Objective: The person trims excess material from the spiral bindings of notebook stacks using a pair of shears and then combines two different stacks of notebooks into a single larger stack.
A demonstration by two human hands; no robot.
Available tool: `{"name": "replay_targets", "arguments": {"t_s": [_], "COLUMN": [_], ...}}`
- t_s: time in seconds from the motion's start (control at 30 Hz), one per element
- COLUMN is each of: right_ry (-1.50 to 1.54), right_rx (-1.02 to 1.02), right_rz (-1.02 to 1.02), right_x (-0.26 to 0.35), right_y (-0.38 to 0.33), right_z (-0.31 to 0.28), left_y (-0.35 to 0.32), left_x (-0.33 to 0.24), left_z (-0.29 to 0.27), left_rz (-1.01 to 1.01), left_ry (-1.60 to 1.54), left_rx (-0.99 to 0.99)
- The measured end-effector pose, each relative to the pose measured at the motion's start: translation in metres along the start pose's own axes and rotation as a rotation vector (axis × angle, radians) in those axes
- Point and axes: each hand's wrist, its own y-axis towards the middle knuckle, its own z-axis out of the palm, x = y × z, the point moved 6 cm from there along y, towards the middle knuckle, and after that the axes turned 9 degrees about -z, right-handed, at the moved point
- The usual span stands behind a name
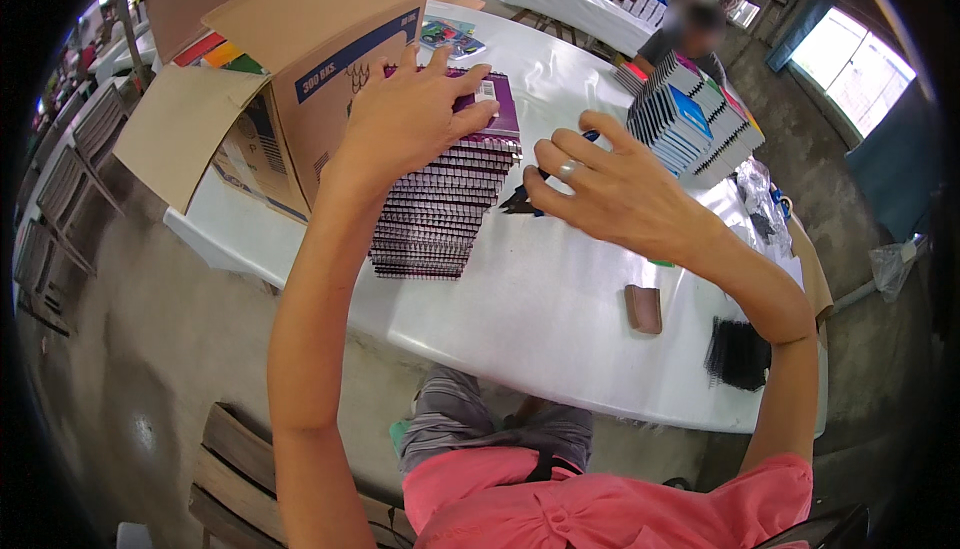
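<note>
A tall, slightly leaning stack of spiral-bound notebooks stands on the table, its wire bindings facing me. My left hand rests with fingers spread on the purple cover of the top notebook. Just right of the stack, my right hand, with a ring on one finger, is curled above the table. A small dark blue-and-black object shows at its fingers; its kind is hidden by the hand. Dark pointed strips lie or hang between that hand and the stack, and I cannot tell whether they belong to it.
An open cardboard box stands left of the stack. More notebooks are piled at the far right. A brown block and a bundle of black binding wires lie on the white table. Another person sits beyond.
</note>
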Motion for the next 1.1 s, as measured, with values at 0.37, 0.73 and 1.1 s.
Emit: {"name": "replay_targets", "arguments": {"t_s": [0.37,0.73,1.1], "right_ry": [-0.231,-0.055,-0.124], "right_rx": [-0.240,0.121,-0.286], "right_rz": [-0.200,0.056,-0.128], "right_x": [0.001,0.028,-0.006], "right_y": [-0.004,0.020,-0.009], "right_z": [0.017,-0.001,-0.003], "left_y": [-0.002,-0.002,-0.002], "left_x": [0.002,0.005,-0.003], "left_z": [-0.001,0.002,-0.005], "left_rz": [0.017,0.041,-0.065], "left_ry": [-0.026,0.028,0.011], "left_rx": [-0.032,-0.071,0.075]}}
